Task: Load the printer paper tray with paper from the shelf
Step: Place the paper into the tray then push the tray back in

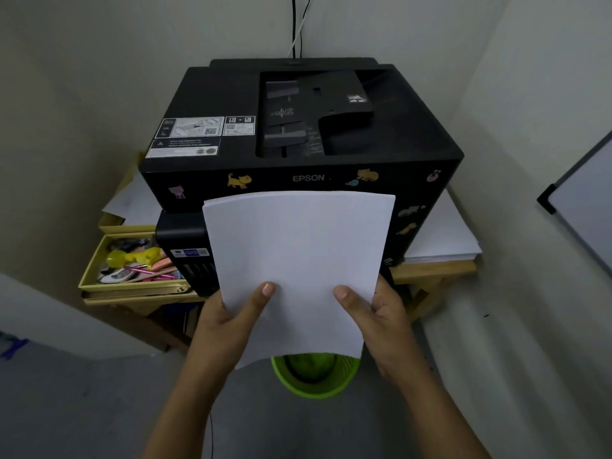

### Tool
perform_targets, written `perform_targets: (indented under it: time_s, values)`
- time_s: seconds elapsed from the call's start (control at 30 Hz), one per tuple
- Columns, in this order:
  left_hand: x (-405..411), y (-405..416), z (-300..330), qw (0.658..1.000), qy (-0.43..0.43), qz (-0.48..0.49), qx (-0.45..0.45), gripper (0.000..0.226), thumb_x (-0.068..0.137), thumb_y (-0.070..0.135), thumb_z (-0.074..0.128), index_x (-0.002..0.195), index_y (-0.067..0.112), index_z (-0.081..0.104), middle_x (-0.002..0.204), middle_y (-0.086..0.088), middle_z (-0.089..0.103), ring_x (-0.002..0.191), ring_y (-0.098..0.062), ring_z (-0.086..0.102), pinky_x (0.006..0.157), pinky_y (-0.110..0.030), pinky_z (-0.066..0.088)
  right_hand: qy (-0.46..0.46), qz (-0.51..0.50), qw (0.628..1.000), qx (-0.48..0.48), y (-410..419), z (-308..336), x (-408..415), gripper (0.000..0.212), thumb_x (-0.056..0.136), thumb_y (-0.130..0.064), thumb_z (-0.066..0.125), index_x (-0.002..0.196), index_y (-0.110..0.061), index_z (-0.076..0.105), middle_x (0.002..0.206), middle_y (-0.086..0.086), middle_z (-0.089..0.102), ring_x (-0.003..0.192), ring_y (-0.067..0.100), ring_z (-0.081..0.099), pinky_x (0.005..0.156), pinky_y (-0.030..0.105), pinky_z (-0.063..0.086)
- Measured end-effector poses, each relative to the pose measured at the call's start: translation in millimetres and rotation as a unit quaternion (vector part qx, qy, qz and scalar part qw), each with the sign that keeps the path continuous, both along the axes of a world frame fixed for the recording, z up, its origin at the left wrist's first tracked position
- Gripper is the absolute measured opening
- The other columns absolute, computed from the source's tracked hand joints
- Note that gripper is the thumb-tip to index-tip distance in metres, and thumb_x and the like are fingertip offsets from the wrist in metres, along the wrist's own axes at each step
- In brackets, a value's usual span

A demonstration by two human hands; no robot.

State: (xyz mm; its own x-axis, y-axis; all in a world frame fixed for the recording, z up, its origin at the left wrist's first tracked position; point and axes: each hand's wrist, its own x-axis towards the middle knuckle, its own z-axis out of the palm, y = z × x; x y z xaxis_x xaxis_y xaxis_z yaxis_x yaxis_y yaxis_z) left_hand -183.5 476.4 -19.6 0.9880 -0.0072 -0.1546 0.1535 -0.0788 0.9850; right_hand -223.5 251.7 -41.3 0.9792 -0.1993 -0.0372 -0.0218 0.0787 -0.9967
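Note:
A thin stack of white paper [298,253] is held up in front of the black Epson printer [298,134], covering the printer's lower front. My left hand [228,319] grips the stack's lower left edge, thumb on top. My right hand [381,316] grips its lower right edge the same way. The sheets bow slightly upward. The printer stands on a wooden shelf [433,270] in a corner. The paper tray is hidden behind the sheets.
A yellow box [132,286] with pens and small items sits left of the printer. More white paper [443,240] lies on the shelf at the right. A green mesh bin [314,376] stands on the floor below. A whiteboard [583,193] leans at the right wall.

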Motion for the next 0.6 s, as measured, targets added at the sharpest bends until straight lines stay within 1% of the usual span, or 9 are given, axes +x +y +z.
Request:
perform_targets:
  time_s: [0.07, 0.13, 0.23, 0.3, 0.37, 0.43, 0.5, 0.57, 0.6]
  values:
    - [-1, 0, -2, 1.0, 0.008, 0.003, 0.007, 0.03, 0.088, 0.046, 0.07, 0.117, 0.04, 0.071, 0.109, 0.027, 0.077, 0.1, 0.005, 0.072, 0.083, -0.026, 0.054, 0.007, 0.0, 1.0, -0.006, 0, 1, -1, 0.039, 0.103, -0.02, 0.068, 0.142, -0.025, 0.064, 0.134, -0.005, 0.075, 0.126, 0.017, 0.071, 0.109, 0.053, 0.056]
    - [0, 3, -6, 1.0, 0.025, -0.001, 0.017, 0.033, 0.09, 0.049, 0.066, 0.122, 0.038, 0.068, 0.107, 0.029, 0.076, 0.097, 0.004, 0.072, 0.083, -0.029, 0.057, 0.02, 0.008, 1.0, -0.01, -2, 0, -2, 0.04, 0.104, -0.02, 0.067, 0.143, -0.025, 0.063, 0.134, -0.007, 0.075, 0.125, 0.014, 0.071, 0.108, 0.05, 0.057]
    - [-1, 8, -14, 0.997, 0.051, -0.027, 0.042, 0.035, 0.092, 0.052, 0.063, 0.122, 0.036, 0.068, 0.11, 0.031, 0.074, 0.101, -0.002, 0.072, 0.091, -0.035, 0.059, 0.043, 0.012, 0.998, -0.036, -6, -6, -4, 0.041, 0.104, -0.026, 0.068, 0.145, -0.031, 0.061, 0.135, -0.014, 0.074, 0.126, 0.007, 0.07, 0.111, 0.047, 0.056]
    - [-2, 9, -19, 0.996, 0.067, -0.04, 0.051, 0.029, 0.093, 0.053, 0.062, 0.118, 0.039, 0.069, 0.109, 0.033, 0.074, 0.106, -0.006, 0.072, 0.092, -0.034, 0.059, 0.057, 0.012, 0.997, -0.051, -8, -10, -7, 0.043, 0.105, -0.032, 0.065, 0.147, -0.035, 0.058, 0.137, -0.019, 0.071, 0.128, 0.002, 0.067, 0.113, 0.041, 0.055]
    - [-4, 7, -25, 0.994, 0.081, -0.042, 0.055, 0.017, 0.095, 0.05, 0.061, 0.11, 0.045, 0.067, 0.103, 0.036, 0.074, 0.105, -0.004, 0.07, 0.089, -0.031, 0.057, 0.064, 0.012, 0.995, -0.07, -8, -15, -11, 0.042, 0.107, -0.037, 0.059, 0.149, -0.038, 0.056, 0.14, -0.023, 0.068, 0.131, -0.002, 0.063, 0.112, 0.033, 0.052]
    - [-7, 3, -31, 0.994, 0.09, -0.031, 0.051, 0.012, 0.096, 0.046, 0.062, 0.108, 0.047, 0.065, 0.101, 0.03, 0.076, 0.107, -0.002, 0.068, 0.095, -0.034, 0.055, 0.078, 0.002, 0.994, -0.08, -9, -22, -15, 0.037, 0.109, -0.039, 0.054, 0.146, -0.044, 0.056, 0.138, -0.028, 0.067, 0.13, -0.007, 0.061, 0.108, 0.024, 0.051]
    - [-10, -2, -35, 0.993, 0.11, -0.009, 0.037, 0.013, 0.098, 0.042, 0.063, 0.11, 0.046, 0.067, 0.106, 0.022, 0.077, 0.108, -0.004, 0.069, 0.1, -0.036, 0.054, 0.098, -0.002, 0.992, -0.082, -10, -28, -18, 0.034, 0.11, -0.038, 0.054, 0.142, -0.046, 0.057, 0.134, -0.031, 0.068, 0.125, -0.01, 0.063, 0.102, 0.018, 0.051]
    - [-13, -5, -40, 0.991, 0.135, 0.012, 0.017, 0.02, 0.099, 0.039, 0.064, 0.118, 0.042, 0.069, 0.111, 0.017, 0.079, 0.109, -0.01, 0.072, 0.1, -0.04, 0.056, 0.122, -0.004, 0.989, -0.083, -12, -32, -21, 0.03, 0.11, -0.037, 0.054, 0.137, -0.047, 0.059, 0.128, -0.035, 0.069, 0.119, -0.013, 0.064, 0.093, 0.01, 0.052]
    - [-15, -7, -42, 0.989, 0.145, 0.019, 0.01, 0.024, 0.1, 0.038, 0.064, 0.124, 0.04, 0.069, 0.115, 0.015, 0.078, 0.11, -0.014, 0.073, 0.102, -0.044, 0.056, 0.133, -0.005, 0.988, -0.084, -12, -33, -22, 0.028, 0.11, -0.036, 0.055, 0.135, -0.046, 0.06, 0.124, -0.035, 0.07, 0.116, -0.013, 0.065, 0.088, 0.008, 0.053]
